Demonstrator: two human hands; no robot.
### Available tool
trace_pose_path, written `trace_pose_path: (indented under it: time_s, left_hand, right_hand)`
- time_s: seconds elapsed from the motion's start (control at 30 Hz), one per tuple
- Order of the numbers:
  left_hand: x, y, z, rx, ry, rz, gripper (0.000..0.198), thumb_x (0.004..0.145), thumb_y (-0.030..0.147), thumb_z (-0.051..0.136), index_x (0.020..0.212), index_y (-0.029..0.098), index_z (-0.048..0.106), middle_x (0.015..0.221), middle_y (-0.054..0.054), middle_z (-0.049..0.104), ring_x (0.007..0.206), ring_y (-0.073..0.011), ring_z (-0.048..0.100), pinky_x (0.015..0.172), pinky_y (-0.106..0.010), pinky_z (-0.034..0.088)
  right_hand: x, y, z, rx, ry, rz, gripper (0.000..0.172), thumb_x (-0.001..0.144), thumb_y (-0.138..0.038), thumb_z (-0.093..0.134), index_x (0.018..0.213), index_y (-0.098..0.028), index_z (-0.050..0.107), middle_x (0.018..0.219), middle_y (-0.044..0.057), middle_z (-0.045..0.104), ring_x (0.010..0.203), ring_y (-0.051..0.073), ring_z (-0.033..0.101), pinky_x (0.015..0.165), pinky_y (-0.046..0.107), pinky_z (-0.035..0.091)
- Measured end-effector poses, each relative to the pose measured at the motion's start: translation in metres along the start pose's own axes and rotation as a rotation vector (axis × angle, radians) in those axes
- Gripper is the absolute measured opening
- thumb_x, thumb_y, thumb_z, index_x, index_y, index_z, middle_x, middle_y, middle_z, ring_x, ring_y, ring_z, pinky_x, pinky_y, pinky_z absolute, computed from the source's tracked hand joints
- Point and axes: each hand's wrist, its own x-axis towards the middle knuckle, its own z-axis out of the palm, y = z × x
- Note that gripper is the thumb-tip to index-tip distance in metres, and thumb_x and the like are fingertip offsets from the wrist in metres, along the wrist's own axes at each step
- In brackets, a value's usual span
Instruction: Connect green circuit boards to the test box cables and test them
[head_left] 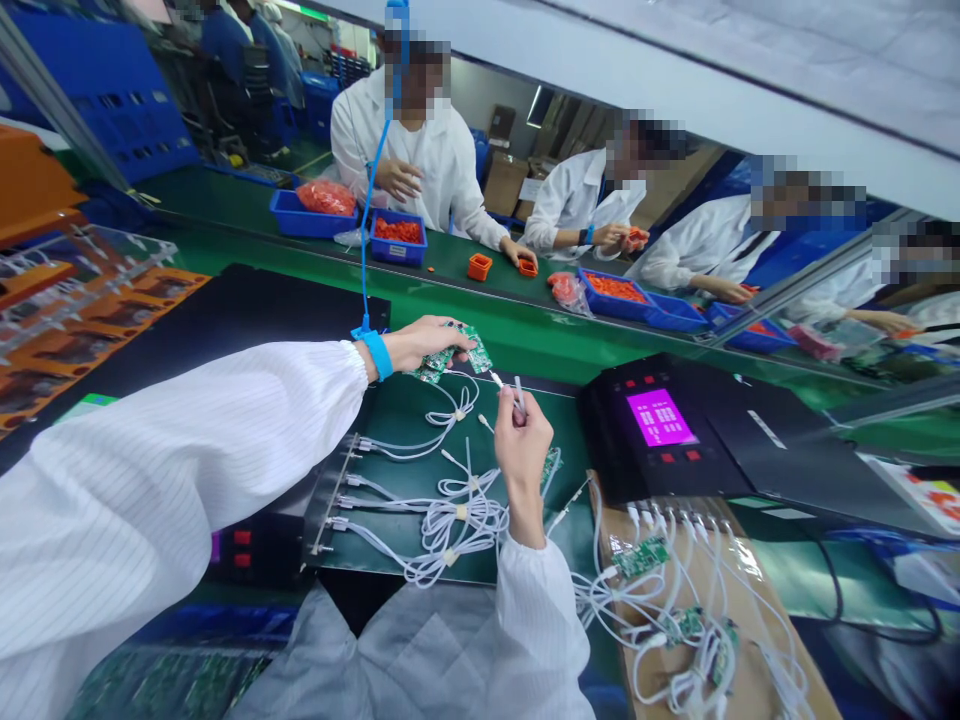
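My left hand [421, 342], with a blue wrist strap [375, 354] above it, is closed on several green circuit boards [478, 354]. Just below and to the right, my right hand [523, 442] pinches a white cable [519, 390]. The cable's white plug points at the lower corner of one board; whether it is inserted I cannot tell. Bundled white cables [459, 512] lie on the green bench under my hands, running from a row of sockets on a black box. Part of another green board [552, 466] shows behind my right wrist.
A black tester with a purple screen [661, 417] stands on the right. Below it, cables and circuit boards [641, 558] lie on cardboard. Orange fixtures [135, 320] are at left. Across the green conveyor, co-workers in white coats handle orange parts beside blue bins [397, 248].
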Motion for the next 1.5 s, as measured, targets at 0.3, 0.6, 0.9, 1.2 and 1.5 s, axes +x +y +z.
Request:
trace_pose_path:
  time_s: [0.3, 0.6, 0.9, 1.2, 1.5]
  left_hand:
    - [-0.001, 0.001, 0.000, -0.092, -0.028, 0.020, 0.023, 0.079, 0.019, 0.087, 0.076, 0.013, 0.065, 0.065, -0.001, 0.066, 0.048, -0.0071, 0.055, 0.043, -0.019, 0.039]
    - [0.001, -0.003, 0.003, -0.152, -0.069, 0.022, 0.024, 0.079, 0.024, 0.089, 0.081, 0.014, 0.067, 0.068, -0.001, 0.067, 0.049, -0.0068, 0.054, 0.042, -0.020, 0.038]
    - [-0.005, -0.002, 0.007, -0.146, -0.085, 0.019, 0.016, 0.090, 0.020, 0.078, 0.083, 0.014, 0.065, 0.069, 0.000, 0.062, 0.052, -0.0062, 0.055, 0.047, -0.019, 0.042]
    - [-0.015, 0.001, 0.012, -0.019, -0.053, 0.146, 0.025, 0.088, 0.022, 0.081, 0.074, 0.015, 0.061, 0.062, 0.002, 0.055, 0.049, -0.0062, 0.049, 0.045, -0.021, 0.035]
    - [-0.015, -0.001, 0.013, 0.051, -0.024, 0.151, 0.029, 0.088, 0.024, 0.081, 0.071, 0.016, 0.059, 0.060, 0.003, 0.055, 0.047, -0.0063, 0.049, 0.045, -0.022, 0.033]
  right_hand:
    - [0.000, -0.007, 0.001, 0.079, -0.057, 0.102, 0.046, 0.099, -0.055, 0.046, 0.080, -0.018, 0.065, 0.057, -0.006, 0.041, 0.051, 0.011, 0.032, 0.053, 0.026, 0.029]
    - [0.004, -0.009, -0.001, 0.138, -0.041, 0.142, 0.051, 0.098, -0.063, 0.046, 0.075, -0.020, 0.060, 0.055, -0.008, 0.032, 0.051, 0.011, 0.029, 0.051, 0.026, 0.027]
    - [0.007, 0.000, -0.003, 0.268, -0.052, 0.177, 0.057, 0.095, -0.072, 0.050, 0.077, -0.019, 0.060, 0.057, -0.008, 0.031, 0.051, 0.009, 0.026, 0.049, 0.025, 0.020]
    - [0.008, 0.002, -0.003, 0.228, -0.089, 0.168, 0.061, 0.093, -0.076, 0.049, 0.079, -0.018, 0.062, 0.058, -0.007, 0.034, 0.051, 0.009, 0.028, 0.050, 0.025, 0.022]
    - [0.010, 0.008, 0.001, 0.232, -0.088, 0.154, 0.059, 0.095, -0.072, 0.049, 0.082, -0.017, 0.065, 0.060, -0.007, 0.037, 0.054, 0.010, 0.030, 0.054, 0.026, 0.028]
